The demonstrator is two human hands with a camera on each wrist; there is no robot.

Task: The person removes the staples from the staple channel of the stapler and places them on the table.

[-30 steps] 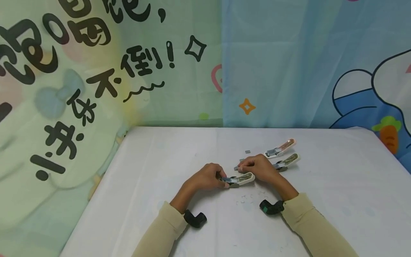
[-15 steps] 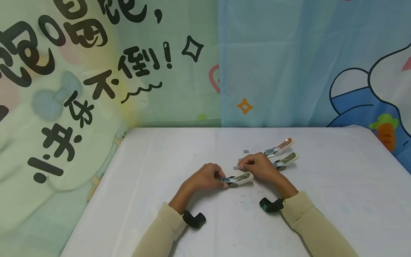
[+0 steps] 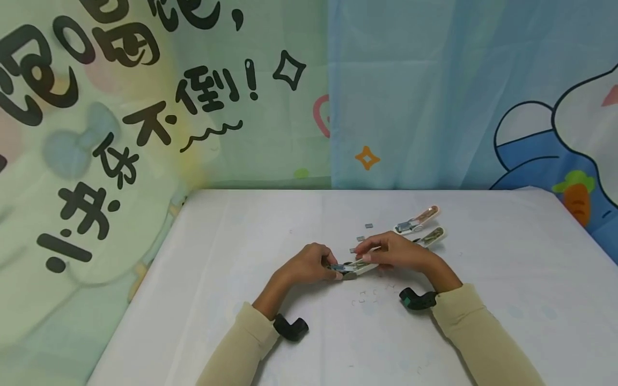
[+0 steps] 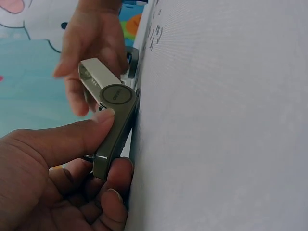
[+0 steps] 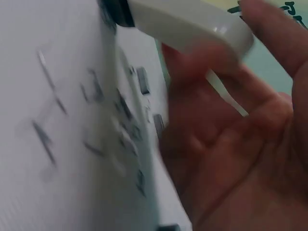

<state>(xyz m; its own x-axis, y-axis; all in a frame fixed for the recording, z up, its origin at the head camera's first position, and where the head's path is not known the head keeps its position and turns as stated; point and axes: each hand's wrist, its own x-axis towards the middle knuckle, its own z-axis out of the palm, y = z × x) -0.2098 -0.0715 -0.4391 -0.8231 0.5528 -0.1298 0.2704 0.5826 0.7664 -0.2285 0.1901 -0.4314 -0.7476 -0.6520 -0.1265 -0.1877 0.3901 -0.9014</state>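
My left hand (image 3: 314, 264) grips a stapler (image 4: 115, 115) by its grey end, thumb on the side below the round hinge. Its pale hollow cover (image 4: 101, 73) is swung up from the body. My right hand (image 3: 398, 252) is at the far end of this stapler, its fingers spread loosely about the cover end (image 5: 192, 19); blur hides how firmly they touch. Beyond the right hand lie two more staplers, one with an orange-pink cover (image 3: 417, 220) and one with an olive-toned cover (image 3: 432, 237).
Small grey staple strips (image 3: 369, 225) lie on the white tablecloth (image 3: 251, 230) left of the far staplers. Loose staples (image 3: 363, 301) are scattered in front of the hands. A printed curtain (image 3: 410, 96) hangs behind the table.
My right hand has left a small staple strip and shifted towards me, onto the far end of the held stapler, its fingers less pinched. My left hand keeps its grip.
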